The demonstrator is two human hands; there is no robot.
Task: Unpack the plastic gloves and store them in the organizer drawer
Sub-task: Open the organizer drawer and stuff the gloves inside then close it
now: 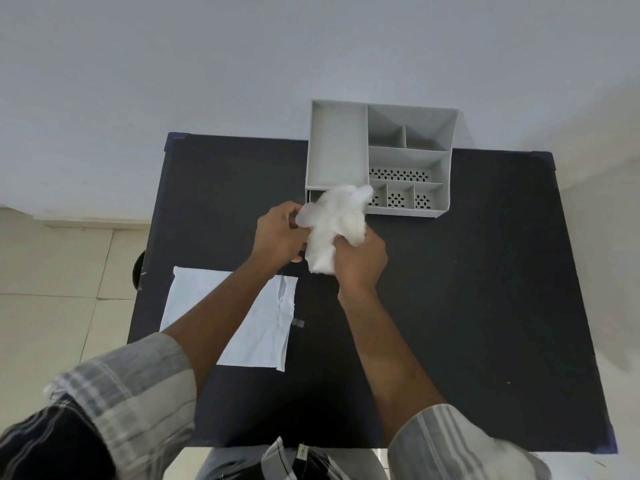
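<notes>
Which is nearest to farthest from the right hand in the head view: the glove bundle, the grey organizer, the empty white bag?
1. Glove bundle: gripped by the right hand, the left hand on it too.
2. Grey organizer: just beyond the hands, at the table's far edge.
3. Empty white bag: flat on the table, under the left forearm.

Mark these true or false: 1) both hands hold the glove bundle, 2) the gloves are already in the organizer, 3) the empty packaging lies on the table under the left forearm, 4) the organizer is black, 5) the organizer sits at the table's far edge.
1. True: the left hand and right hand both grip the crumpled plastic gloves.
2. False: the gloves are in the hands, in front of the organizer.
3. True: the flat white packaging lies there.
4. False: it is light grey; the table is the dark thing.
5. True.
</notes>
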